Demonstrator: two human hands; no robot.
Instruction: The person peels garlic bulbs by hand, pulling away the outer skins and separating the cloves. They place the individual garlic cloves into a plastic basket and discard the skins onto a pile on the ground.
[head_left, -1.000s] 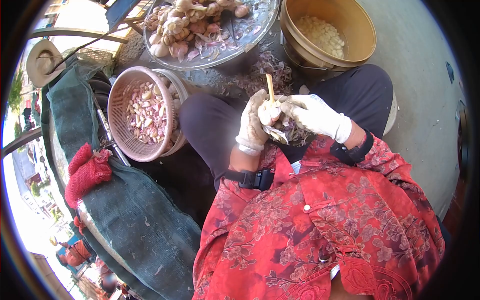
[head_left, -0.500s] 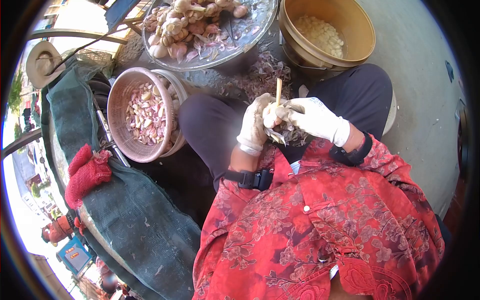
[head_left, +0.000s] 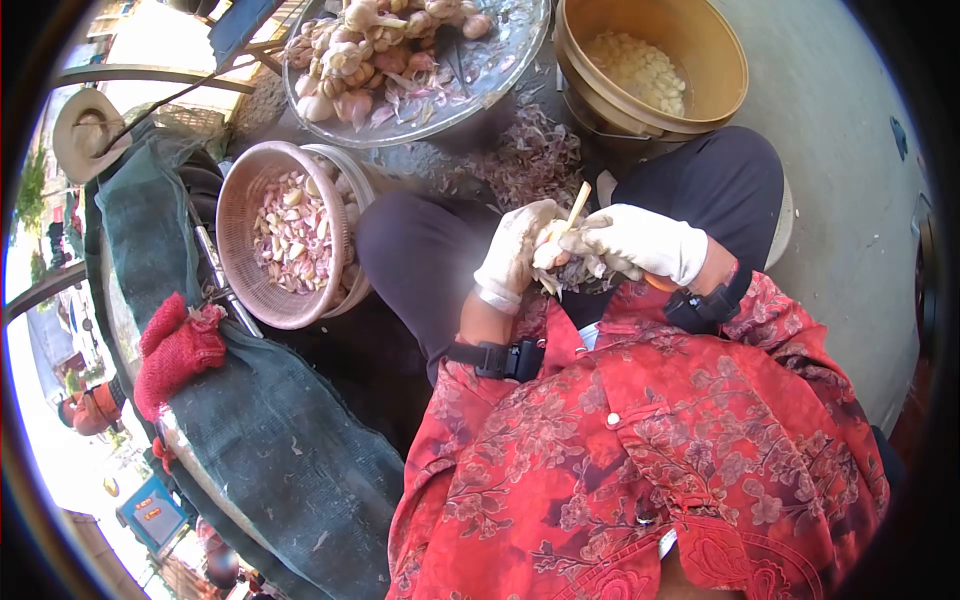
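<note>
Over my lap, my left hand, in a soiled white glove, is closed round a garlic bulb whose pale stalk sticks up. My right hand, gloved too, has its fingers bent and pressed against the bulb's right side. An orange sliver shows under the right palm, mostly hidden. Loose skins lie just below both hands. Further off, whole garlic bulbs are heaped on a round metal-edged tabletop.
At my left, a pink plastic basket of separated cloves rests against a white bucket. A tan bucket ahead holds pale peeled cloves. Papery skins litter the floor between. Dark green netting with a red knitted cloth lies left.
The bulb has turned in my hands, its stalk now leaning right. My right hand has shifted slightly right and rolled, and the orange sliver now shows beneath it.
</note>
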